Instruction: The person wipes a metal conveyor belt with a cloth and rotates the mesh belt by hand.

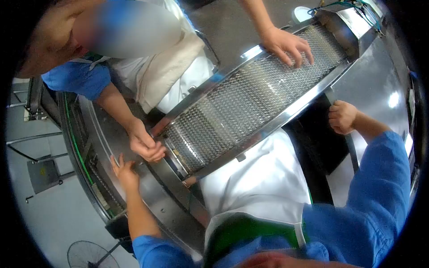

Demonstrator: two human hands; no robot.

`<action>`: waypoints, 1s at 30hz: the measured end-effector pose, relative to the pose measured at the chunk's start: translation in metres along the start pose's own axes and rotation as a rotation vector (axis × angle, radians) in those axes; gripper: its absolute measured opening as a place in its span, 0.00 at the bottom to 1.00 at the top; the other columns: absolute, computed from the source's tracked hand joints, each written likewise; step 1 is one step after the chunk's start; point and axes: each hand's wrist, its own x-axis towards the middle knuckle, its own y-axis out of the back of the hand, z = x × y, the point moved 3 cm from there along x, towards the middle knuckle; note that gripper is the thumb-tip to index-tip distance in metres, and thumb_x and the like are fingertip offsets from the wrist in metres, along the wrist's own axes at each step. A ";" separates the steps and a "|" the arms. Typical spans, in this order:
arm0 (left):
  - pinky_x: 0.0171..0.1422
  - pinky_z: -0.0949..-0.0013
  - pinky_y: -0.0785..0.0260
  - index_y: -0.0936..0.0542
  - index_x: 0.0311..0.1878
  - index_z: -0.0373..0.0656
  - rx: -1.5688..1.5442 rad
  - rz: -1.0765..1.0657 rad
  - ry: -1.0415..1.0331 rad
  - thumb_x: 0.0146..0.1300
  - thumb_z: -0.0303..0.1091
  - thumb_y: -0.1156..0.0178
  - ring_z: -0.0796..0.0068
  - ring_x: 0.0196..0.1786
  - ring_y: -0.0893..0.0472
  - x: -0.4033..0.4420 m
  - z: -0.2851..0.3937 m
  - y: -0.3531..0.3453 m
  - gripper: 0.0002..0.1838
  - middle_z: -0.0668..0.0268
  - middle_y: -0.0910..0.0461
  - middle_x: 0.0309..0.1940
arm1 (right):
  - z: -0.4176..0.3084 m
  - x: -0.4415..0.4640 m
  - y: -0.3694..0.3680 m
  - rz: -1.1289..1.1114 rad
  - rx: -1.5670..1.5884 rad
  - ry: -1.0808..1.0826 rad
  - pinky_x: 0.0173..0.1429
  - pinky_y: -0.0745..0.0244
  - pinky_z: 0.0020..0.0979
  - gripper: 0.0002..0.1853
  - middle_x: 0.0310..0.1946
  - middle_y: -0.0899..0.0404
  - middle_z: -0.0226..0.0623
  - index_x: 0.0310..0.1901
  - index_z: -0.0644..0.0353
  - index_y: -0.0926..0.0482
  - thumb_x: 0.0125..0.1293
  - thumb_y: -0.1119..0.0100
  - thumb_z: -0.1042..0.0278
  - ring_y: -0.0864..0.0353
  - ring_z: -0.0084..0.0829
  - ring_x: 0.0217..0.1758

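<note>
A long metal chain-mesh conveyor belt [250,96] runs slantwise between bright steel side rails [286,115]. My left hand [125,172] is at the curved metal surface [165,201] left of the belt's lower end, its fingers spread and holding nothing. On the other side, my right hand [343,117] is closed in a fist beside a narrow metal edge [352,149] below the rail. What is inside that fist, if anything, is hidden.
Across the belt, a co-worker in blue sleeves [80,80] leans in. One of their hands [288,44] lies over the mesh; the other hand [145,143] is by its lower end. Wires [357,6] sit at the top right. A round fan [91,254] stands lower left.
</note>
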 end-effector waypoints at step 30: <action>0.77 0.53 0.50 0.17 0.30 0.42 0.056 0.030 -0.063 0.49 0.15 0.46 0.53 0.76 0.46 -0.002 -0.012 -0.009 0.12 0.61 0.29 0.66 | -0.001 0.002 0.006 0.008 0.049 -0.013 0.39 0.32 0.36 0.09 0.22 0.29 0.26 0.17 0.50 0.30 0.45 0.40 0.62 0.27 0.33 0.34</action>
